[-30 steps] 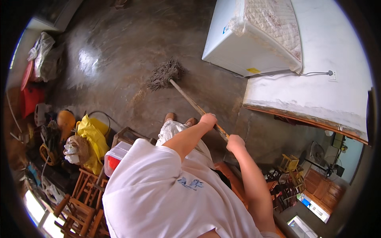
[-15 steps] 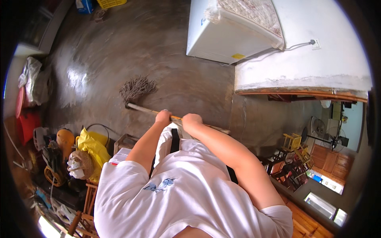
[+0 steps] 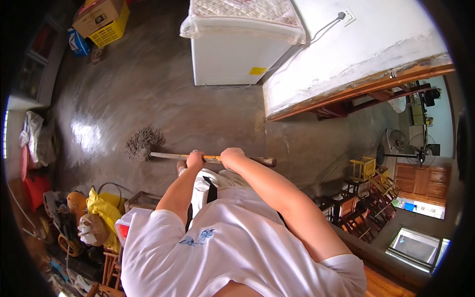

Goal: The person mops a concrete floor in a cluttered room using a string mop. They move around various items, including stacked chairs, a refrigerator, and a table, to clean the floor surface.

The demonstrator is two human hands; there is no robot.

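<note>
A mop (image 3: pixel 170 156) with a wooden handle lies nearly level across the view in front of my body. Its grey string head (image 3: pixel 144 142) rests on the dark, shiny floor (image 3: pixel 163 106) to the left. My left hand (image 3: pixel 195 159) is closed round the handle on the side nearer the strings. Further right along the same handle, my right hand (image 3: pixel 231 157) is wrapped round it, and the handle's end sticks out beyond. An orange-yellow stretch of the handle shows between the two hands.
A white chest-like appliance (image 3: pixel 232 59) with a quilted cover stands ahead by the wall. Back left are a yellow crate (image 3: pixel 110 32) and cardboard box (image 3: pixel 99 17). Bags, including a yellow one (image 3: pixel 105 213), crowd my left. Wooden chairs (image 3: pixel 363 213) and fans (image 3: pixel 420 148) stand beyond the doorway at right.
The mop head has shifted left and nearer in the picture, and the handle has turned from slanted to almost level. My view has turned; both hands keep their grip.
</note>
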